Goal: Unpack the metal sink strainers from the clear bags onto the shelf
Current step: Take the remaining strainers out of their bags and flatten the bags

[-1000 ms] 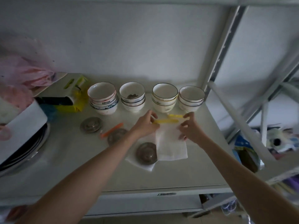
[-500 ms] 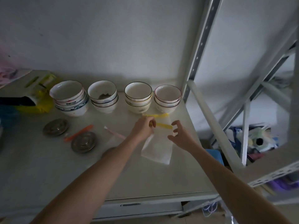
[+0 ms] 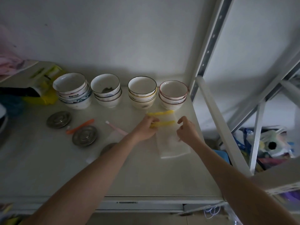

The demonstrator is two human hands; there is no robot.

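Two round metal sink strainers lie bare on the white shelf: one at the left, another nearer the middle. A third strainer inside a clear bag with a pink strip is mostly hidden behind my left forearm. My left hand pinches the yellow strip of an empty clear bag lying flat near the shelf's right side. My right hand hovers over that bag with fingers apart, holding nothing.
Stacks of white bowls line the back of the shelf. An orange strip lies between the two bare strainers. A yellow box sits at the back left. A shelf post and brace stand right, clutter on the floor beyond.
My view has swung right. The yellow-strip bag has moved right, away from the bagged strainer, and lies flat. My right hand let go of it and opened.
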